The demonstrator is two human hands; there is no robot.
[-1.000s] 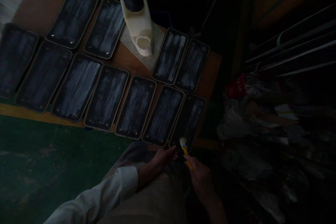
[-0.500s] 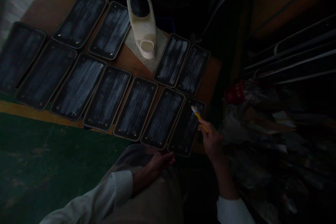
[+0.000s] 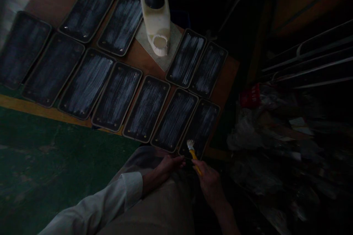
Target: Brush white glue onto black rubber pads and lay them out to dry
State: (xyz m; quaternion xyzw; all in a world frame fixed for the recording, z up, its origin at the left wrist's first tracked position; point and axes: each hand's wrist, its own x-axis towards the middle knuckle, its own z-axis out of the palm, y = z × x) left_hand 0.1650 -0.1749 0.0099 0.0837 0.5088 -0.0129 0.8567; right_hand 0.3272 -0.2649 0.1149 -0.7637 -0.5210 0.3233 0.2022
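My right hand (image 3: 210, 183) grips a yellow-handled brush (image 3: 193, 152); its pale bristles rest on the near end of the rightmost dark tray (image 3: 202, 125), which is streaked white. My left hand (image 3: 169, 164) lies at the near edge of that tray and the tray next to it (image 3: 174, 119), fingers curled against the rim; I cannot make out whether they hold anything. Several more dark trays (image 3: 117, 95) with white brush marks lie in two rows across the brown board (image 3: 224, 77).
A cream plastic container (image 3: 156, 22) stands on a grey pad behind the front row. A heap of bags and litter (image 3: 264, 132) with a red cup (image 3: 249, 96) lies to the right. Green floor (image 3: 55, 161) spreads at the left. Metal rails lean at the far right.
My right hand has pulled the brush back from the far end of the rightmost tray to its near end. My left hand has stayed at the tray edge.
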